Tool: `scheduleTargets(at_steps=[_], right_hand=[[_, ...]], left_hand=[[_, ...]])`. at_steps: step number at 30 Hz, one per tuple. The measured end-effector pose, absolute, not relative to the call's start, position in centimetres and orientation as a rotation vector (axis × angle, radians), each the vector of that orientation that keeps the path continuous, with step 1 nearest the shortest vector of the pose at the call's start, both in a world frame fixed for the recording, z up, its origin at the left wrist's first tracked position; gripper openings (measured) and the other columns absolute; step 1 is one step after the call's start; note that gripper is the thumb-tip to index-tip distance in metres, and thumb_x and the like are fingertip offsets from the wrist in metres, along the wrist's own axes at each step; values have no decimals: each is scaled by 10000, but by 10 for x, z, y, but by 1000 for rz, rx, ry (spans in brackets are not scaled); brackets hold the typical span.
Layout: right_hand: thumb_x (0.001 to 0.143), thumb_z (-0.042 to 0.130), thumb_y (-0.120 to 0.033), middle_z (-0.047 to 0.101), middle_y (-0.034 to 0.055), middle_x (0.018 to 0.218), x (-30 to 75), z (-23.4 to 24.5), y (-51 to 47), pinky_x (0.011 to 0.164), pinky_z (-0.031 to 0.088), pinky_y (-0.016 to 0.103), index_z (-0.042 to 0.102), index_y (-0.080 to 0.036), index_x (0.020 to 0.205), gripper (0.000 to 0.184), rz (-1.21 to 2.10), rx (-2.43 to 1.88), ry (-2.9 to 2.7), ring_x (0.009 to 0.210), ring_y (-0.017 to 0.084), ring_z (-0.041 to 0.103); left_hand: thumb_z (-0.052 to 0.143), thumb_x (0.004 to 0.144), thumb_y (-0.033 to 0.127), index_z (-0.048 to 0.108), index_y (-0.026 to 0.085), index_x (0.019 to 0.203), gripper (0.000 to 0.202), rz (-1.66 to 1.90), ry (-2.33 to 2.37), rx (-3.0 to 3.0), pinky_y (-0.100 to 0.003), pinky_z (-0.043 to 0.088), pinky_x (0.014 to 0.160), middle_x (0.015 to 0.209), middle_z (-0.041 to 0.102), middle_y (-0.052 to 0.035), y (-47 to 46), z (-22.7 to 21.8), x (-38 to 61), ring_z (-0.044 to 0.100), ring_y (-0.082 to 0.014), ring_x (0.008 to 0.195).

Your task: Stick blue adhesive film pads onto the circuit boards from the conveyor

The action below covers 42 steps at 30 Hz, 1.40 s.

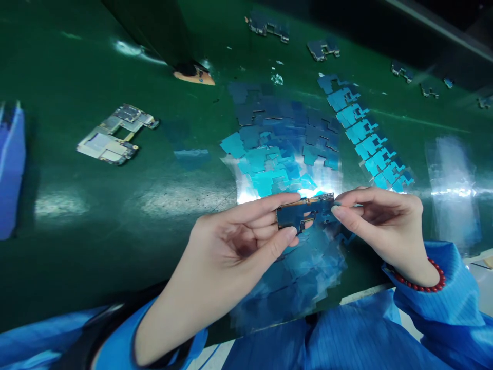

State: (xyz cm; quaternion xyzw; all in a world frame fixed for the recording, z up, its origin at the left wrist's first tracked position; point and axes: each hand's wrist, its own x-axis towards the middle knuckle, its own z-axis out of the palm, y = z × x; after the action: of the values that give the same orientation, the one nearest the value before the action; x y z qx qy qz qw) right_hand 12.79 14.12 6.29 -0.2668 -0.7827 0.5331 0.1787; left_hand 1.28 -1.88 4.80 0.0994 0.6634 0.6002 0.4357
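My left hand (246, 241) holds a small phone circuit board (291, 216) by its left part, fingers behind and thumb along the lower edge. A dark blue flat layer, apparently film, covers the face of the board. At the board's right end, my right hand (375, 218) pinches the corner of a thin translucent blue film (327, 210) between thumb and forefinger. How far this film lies against the board I cannot tell. Just beyond and below the hands are loose cut pieces of blue film (265, 159), overlapping on the table.
The green table (96, 221) bears two phone boards (108, 139) at left and several more, such as one board (267, 28), along the back. A strip of blue film cutouts (364, 128) runs diagonally at right. Clear sheets (452, 190) lie farther right. A dark post (154, 31) stands at the back.
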Motion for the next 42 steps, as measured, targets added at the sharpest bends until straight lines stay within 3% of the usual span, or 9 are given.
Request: scheduleTargets(at_steps=[4,11,17,25,37,42], right_hand=[[699,751,-59,738,-27,706,129,62,141,567,594,137,737,-201,750,151,1527,-749,-2215,607,81,680],[703,743,-59,743,-27,722,127,59,138,610,596,114,736,-196,755,146,1559,-707,-2202,631,77,694],[709,745,-64,738,-32,727,129,56,134,652,595,116,729,-191,763,139,1557,-682,-2198,660,70,692],[740,729,-107,734,-15,744,129,53,133,636,597,155,713,-179,770,79,1528,-657,-2219,667,85,690],[785,699,-125,720,-4,735,131,49,134,652,546,253,668,-185,789,68,1244,-507,-2381,679,121,668],[789,694,-125,703,0,706,130,50,135,625,522,254,657,-174,766,66,1182,-491,-2403,647,117,649]], left_hand=[[759,682,228,768,263,990,311,1526,1656,199,-219,603,656,670,758,32,-18,49,15,729,-169,623],[778,665,284,780,260,894,230,1470,1707,233,-251,617,605,516,693,49,-16,46,9,722,-197,551],[767,693,258,770,249,834,142,1507,1699,225,-203,604,561,486,673,61,-17,44,7,713,-173,549],[745,722,265,760,240,837,119,1488,1722,223,-163,591,549,563,724,56,-14,45,9,696,-135,537],[770,711,293,767,246,830,128,1505,1712,190,-164,605,552,508,694,62,-15,43,10,692,-139,540],[783,707,277,769,253,813,109,1561,1681,137,-157,615,554,591,739,55,-14,41,10,718,-149,620]])
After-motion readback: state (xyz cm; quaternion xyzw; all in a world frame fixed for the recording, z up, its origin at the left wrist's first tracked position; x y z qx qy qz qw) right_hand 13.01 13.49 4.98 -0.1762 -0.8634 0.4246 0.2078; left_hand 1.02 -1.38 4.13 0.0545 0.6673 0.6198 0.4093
